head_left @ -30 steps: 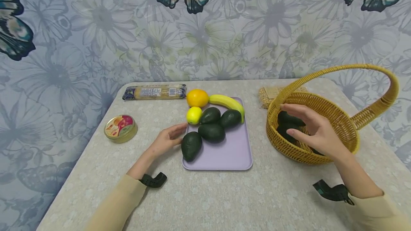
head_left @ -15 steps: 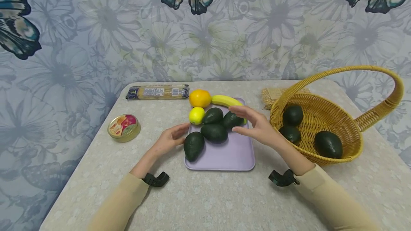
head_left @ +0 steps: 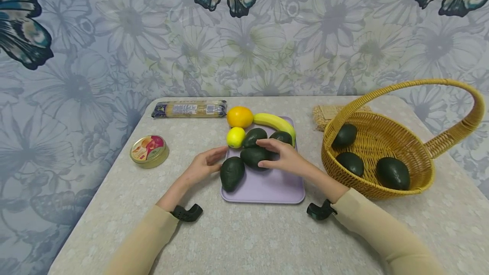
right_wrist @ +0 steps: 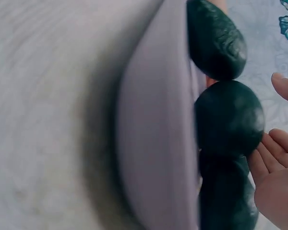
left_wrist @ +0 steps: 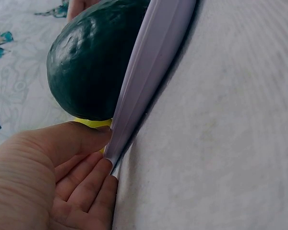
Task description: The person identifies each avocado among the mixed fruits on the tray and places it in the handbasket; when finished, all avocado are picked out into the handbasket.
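My left hand (head_left: 200, 168) is at the left edge of the lilac tray (head_left: 273, 190). In the left wrist view, its thumb and fingertips touch the tray's rim (left_wrist: 137, 76), beside a dark green avocado (left_wrist: 93, 62). My right hand (head_left: 284, 156) hovers over the tray with thumb and fingers spread around the middle avocado (head_left: 252, 157); whether its fingertips touch is unclear. Several avocados lie on the tray, including one at the front left (head_left: 231, 175). A lemon (head_left: 235, 137), an orange (head_left: 240, 117) and a banana (head_left: 273, 121) are at its far side.
A wicker basket (head_left: 376, 135) with a tall handle stands on the right, three avocados inside. Behind it lies a woven straw item (head_left: 322, 116). A round tin (head_left: 150, 152) and a packet of pasta (head_left: 189, 109) are on the left.
My right hand has moved left from the basket to above the avocados on the tray. Two avocados in the basket have shifted apart. The left hand has stayed at the tray's edge.
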Demonstrator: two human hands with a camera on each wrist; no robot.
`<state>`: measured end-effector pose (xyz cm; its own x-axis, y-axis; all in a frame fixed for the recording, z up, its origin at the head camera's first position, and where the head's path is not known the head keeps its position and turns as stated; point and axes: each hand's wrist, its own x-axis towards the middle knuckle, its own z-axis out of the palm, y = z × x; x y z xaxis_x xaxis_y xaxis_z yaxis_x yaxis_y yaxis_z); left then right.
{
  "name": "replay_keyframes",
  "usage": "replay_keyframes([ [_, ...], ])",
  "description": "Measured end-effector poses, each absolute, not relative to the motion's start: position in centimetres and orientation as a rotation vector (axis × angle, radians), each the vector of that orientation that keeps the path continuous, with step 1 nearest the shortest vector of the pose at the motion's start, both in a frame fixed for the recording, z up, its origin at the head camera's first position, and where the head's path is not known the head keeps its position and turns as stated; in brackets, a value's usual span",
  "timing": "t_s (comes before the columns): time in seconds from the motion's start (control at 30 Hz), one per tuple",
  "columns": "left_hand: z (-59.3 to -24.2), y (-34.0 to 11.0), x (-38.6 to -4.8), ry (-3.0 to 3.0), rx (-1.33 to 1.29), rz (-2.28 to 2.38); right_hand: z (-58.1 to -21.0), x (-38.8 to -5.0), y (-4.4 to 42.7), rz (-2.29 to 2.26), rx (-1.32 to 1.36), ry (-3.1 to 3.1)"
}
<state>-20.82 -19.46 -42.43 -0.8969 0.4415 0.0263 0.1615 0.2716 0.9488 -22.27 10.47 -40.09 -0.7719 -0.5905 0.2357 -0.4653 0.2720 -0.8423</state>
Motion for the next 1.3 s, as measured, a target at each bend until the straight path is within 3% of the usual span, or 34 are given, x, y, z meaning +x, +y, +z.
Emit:
replay_keyframes([
  [0.37, -44.1, -19.9, -21.6, 2.325, 0.575, 1.673, -39.7, -21.5, 10.3, -1.409, -0.918, 2.439],
  [0.53, -44.0, -19.8, -21.6, 2.326, 0.579, 1.678, -41.4, -22.2, 10.5, -1.347, -0.888, 2.480],
  [0.87, -44.0, -19.8, -21.6, 2.302, 0.580, 1.697, -41.5, -22.2, 10.6, -1.369, -0.998, 2.530],
  [1.07, -44.1, -19.9, -21.6, 2.314, 0.578, 1.683, -39.6, -21.8, 10.9, -1.405, -1.036, 2.514],
  [1.3, -43.8, -19.9, -21.5, 2.302, 0.587, 1.689, -34.5, -20.7, 12.4, -1.441, -1.225, 2.445],
])
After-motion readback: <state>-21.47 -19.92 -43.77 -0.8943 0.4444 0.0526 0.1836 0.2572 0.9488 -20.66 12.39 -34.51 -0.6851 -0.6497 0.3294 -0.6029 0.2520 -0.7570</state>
